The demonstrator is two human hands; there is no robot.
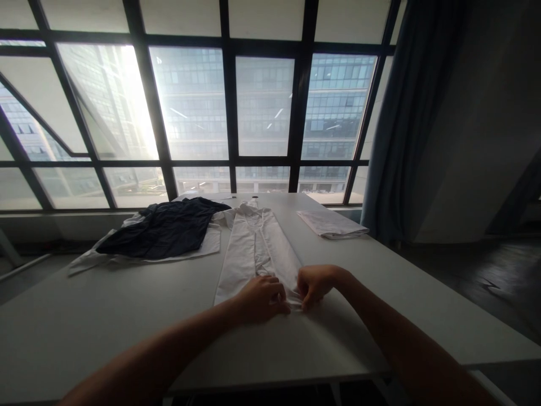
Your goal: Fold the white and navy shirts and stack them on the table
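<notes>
A white shirt [240,248] lies lengthwise on the white table, its sides folded inward and its collar end toward the window. At its near end, my left hand [264,299] rests with curled fingers on the hem, thumb and fingers closed on the cloth. Close beside it, my right hand [315,285] is closed on the hem's right corner, where the fabric bunches into small creases. The fingertips of both hands are partly hidden.
A dark navy garment [164,228] lies heaped over white clothing [211,242] at the left. To the right sits a flat folded white garment [332,224]. The white table [401,310] reaches toward large windows; a blue curtain [397,141] hangs at its right.
</notes>
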